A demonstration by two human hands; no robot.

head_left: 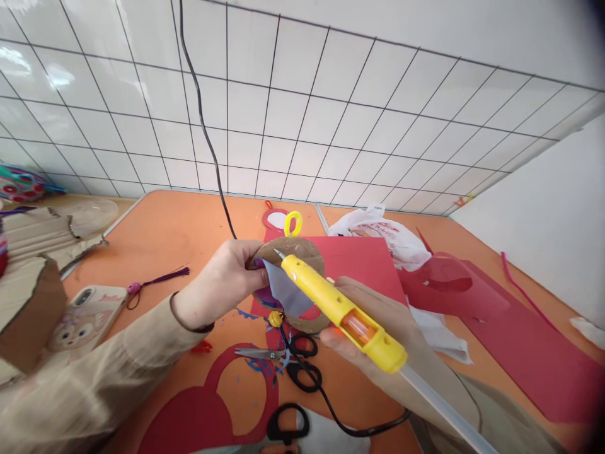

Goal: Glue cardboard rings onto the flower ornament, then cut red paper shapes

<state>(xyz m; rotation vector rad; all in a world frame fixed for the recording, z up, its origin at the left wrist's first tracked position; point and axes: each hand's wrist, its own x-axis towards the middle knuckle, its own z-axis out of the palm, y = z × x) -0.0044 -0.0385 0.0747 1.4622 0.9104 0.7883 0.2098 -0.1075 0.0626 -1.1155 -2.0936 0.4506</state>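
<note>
My left hand [227, 280] pinches the left edge of a round cardboard disc [309, 251] between thumb and fingers. A light blue-grey sheet piece [288, 293] stands at an angle in front of the disc, with some purple beside it. A yellow pipe-cleaner loop [293, 224] shows at the disc's top and a small yellow bell [275, 318] at its lower edge. My right hand [373, 328] is wrapped round a yellow hot glue gun [326, 299]. Its metal nozzle points up and left, close to the disc. A clear glue stick [447, 410] sticks out of its back.
Black-handled scissors [274, 354] lie below the disc among blue scraps, with a second pair [288, 424] nearer me. Red paper [359, 258], a plastic bag [382, 233], a phone [87, 318] and torn cardboard [28, 302] surround the work. A black cord [201, 113] hangs from above.
</note>
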